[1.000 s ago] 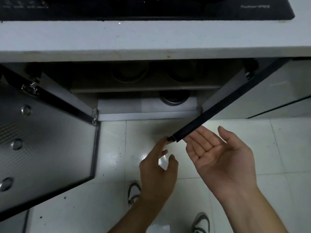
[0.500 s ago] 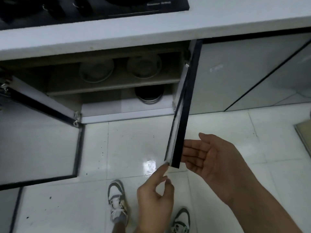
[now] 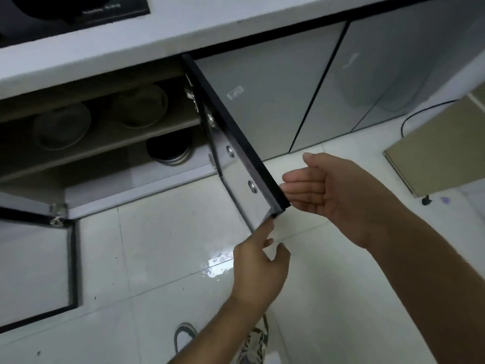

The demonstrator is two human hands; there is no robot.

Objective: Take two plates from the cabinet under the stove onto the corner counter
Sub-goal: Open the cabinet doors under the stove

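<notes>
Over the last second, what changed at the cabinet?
The right door swung further open, led by the left hand's fingertip at its corner; the open right hand followed by its edge. Nothing was gripped. The left door stayed open, the plates shelved.

This is a home kitchen. A black cooktop (image 3: 73,11) sits in a white counter (image 3: 162,32), and under it an open cabinet (image 3: 110,143) holds stacked dishes (image 3: 141,105) on a shelf. The floor (image 3: 162,248) has glossy white tiles.
</notes>
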